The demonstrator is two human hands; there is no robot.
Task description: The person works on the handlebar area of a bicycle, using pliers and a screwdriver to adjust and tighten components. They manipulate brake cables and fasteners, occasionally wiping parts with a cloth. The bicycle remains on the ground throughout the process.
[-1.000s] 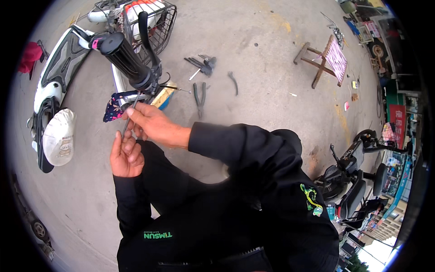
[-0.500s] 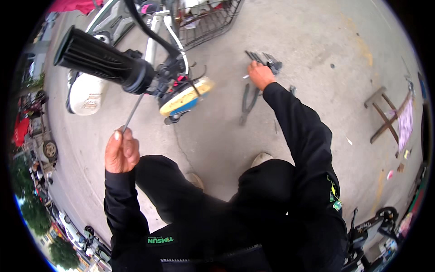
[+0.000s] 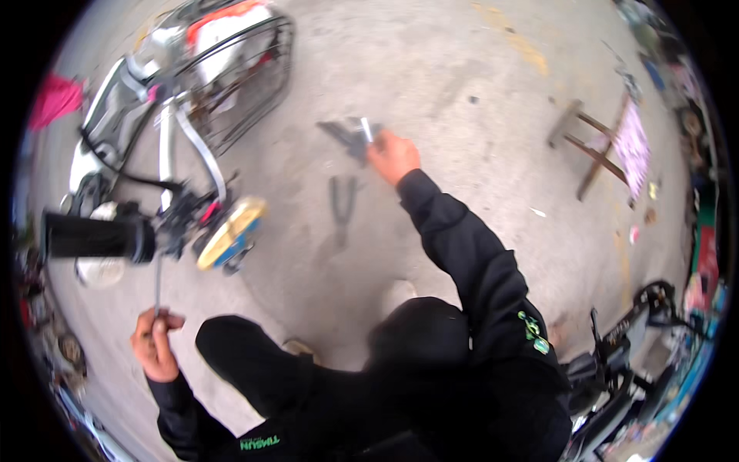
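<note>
Left hand [image 3: 158, 344] pinches a thin grey rod [image 3: 158, 281]; right hand [image 3: 392, 157], a white stick [image 3: 366, 128] (green lettering [image 3: 259, 443] marks the jacket [image 3: 493, 296]).

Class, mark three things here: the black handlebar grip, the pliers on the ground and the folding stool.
Black handlebar grip [image 3: 97, 238]: head view, middle of its barrel.
Pliers [image 3: 342, 220]: head view, where the blurred handles meet.
Folding stool [image 3: 633, 150]: head view, its pinkish seat.

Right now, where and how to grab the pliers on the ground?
Probably by the two handles, from above, with the right hand. The pliers lie with handles splayed in a V pointing away from the person, the joined head nearer the person; that hand is just beyond and to their right. Blur hides finer detail.
</note>
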